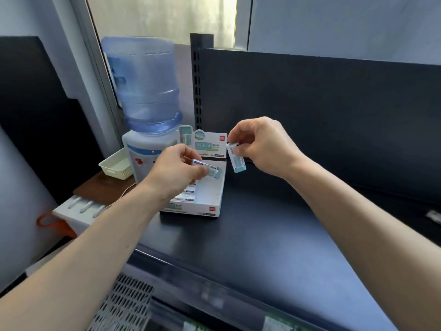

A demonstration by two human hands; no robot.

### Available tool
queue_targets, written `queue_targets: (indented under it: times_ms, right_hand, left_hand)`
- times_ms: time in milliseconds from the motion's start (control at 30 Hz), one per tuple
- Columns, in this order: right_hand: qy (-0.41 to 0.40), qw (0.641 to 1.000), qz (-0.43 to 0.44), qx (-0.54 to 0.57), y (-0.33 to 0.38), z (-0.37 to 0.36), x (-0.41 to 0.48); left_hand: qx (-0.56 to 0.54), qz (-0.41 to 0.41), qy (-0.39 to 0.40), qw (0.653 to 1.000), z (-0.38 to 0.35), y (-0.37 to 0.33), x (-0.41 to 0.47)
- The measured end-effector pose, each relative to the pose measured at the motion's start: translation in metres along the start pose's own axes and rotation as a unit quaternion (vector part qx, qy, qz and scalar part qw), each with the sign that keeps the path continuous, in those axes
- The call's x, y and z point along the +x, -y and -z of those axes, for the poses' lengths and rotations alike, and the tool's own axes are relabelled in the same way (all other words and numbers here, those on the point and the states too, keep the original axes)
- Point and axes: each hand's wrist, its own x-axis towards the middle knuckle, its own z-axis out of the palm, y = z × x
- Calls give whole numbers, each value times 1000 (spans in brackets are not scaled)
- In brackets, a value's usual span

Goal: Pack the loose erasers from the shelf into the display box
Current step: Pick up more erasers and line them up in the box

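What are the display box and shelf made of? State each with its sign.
Display box: likely printed cardboard, white, thin folded walls and upright header card. Shelf: probably painted metal, dark satin, soft reflections and a slotted upright.

display box [202, 209]: white-teal, open, partly filled | first eraser [212, 169]: tilted over it | second eraser [236, 160]: upright, just right of it

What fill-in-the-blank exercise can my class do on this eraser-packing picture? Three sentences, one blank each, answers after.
1. The left hand and the right hand each pinch one ___.
2. The display box stands on the dark ___.
3. The eraser held directly over the display box is in the ___ hand.
Missing words: eraser; shelf; left.
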Motion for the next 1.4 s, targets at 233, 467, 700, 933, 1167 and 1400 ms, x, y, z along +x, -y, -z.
queue_targets:
  times_ms: [233,467,700,933,1167,1400]
  right_hand:
    - [22,999,28,5,-5,-10,23]
    - [67,996,62,7,-16,-31,39]
    - [103,991,73,-32,-13,-46,52]
    - [167,975,68,-130,-5,-64,67]
    - [218,956,38,-190,0,-73,69]
    - [182,950,28,-252,-5,-79,65]
  left_hand:
    - [37,10,-20,999,-4,6,8]
    - [73,13,-49,996,-4,15,16]
    - [65,32,-22,997,0,26,33]
    - [94,33,27,995,10,37,50]
    - [135,3,65,989,6,45,59]
    - [216,-27,74,973,6,47,59]
